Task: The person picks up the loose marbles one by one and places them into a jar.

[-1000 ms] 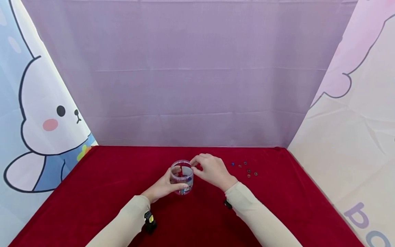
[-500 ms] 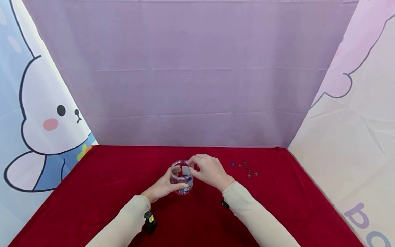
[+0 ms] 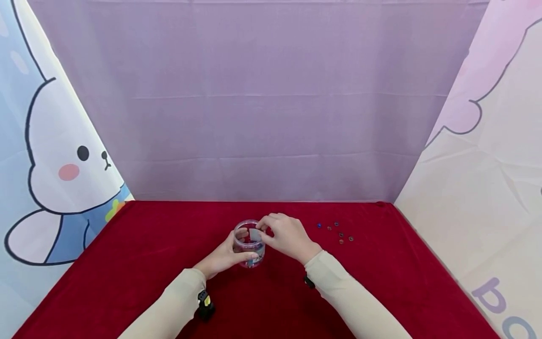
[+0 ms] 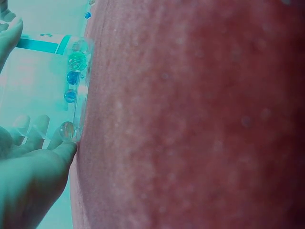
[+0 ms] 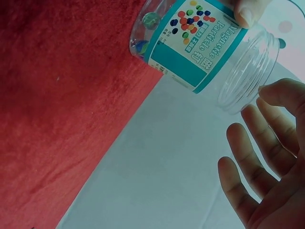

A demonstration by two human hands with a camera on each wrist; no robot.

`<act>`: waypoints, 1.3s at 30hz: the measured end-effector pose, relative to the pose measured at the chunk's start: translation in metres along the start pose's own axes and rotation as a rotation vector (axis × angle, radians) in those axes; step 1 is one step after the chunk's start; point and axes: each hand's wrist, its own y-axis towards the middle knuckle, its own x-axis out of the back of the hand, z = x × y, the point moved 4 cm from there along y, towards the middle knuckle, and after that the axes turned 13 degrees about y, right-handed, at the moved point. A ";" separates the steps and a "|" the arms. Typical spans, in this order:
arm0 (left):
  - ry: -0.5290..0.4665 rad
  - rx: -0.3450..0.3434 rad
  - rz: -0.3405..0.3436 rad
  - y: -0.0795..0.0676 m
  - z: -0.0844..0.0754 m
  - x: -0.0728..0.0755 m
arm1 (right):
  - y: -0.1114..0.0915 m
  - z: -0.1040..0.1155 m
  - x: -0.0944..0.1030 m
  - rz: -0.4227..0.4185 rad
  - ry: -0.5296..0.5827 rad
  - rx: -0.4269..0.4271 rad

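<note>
While our left hand [image 3: 226, 255] gripped the clear cylindrical plastic jar [image 3: 252, 246], our right hand [image 3: 290, 234] curved at its rim [image 3: 249, 221]; whether it pinched anything, we couldn't tell. Blue and dark round marbles [image 3: 341, 234] lay right of that hand.

1. the jar [image 3: 250, 244] is clear, with a pinkish tint at its rim in the head view.
2. its label [image 5: 188, 45] is teal and white, printed with red, yellow, green and dark blue dots.
3. inside are a green marble [image 5: 151, 20], a blue marble [image 4: 72, 78] and a clear marble [image 4: 67, 130] streaked with orange.
4. of the loose beads, one [image 3: 319, 225] is bright blue; others look dark or reddish brown.
5. the tablecloth [image 3: 127, 263] is deep red; the backdrop [image 3: 271, 103] is plain muted purple.
6. the left panel [image 3: 12, 108] is pale blue with a dark-outlined, pink-cheeked white cartoon animal.
7. the right panel [image 3: 482, 202] is cream, with pink shapes and purple lettering.
8. the sleeves [image 3: 173, 301] are cream.
</note>
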 end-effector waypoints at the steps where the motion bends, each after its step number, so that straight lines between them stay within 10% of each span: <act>1: -0.001 0.000 -0.001 0.000 0.000 0.000 | 0.000 0.000 0.001 -0.003 0.000 0.002; 39: 0.025 -0.013 0.001 0.002 0.007 0.000 | -0.042 -0.046 0.029 0.036 -0.053 -0.179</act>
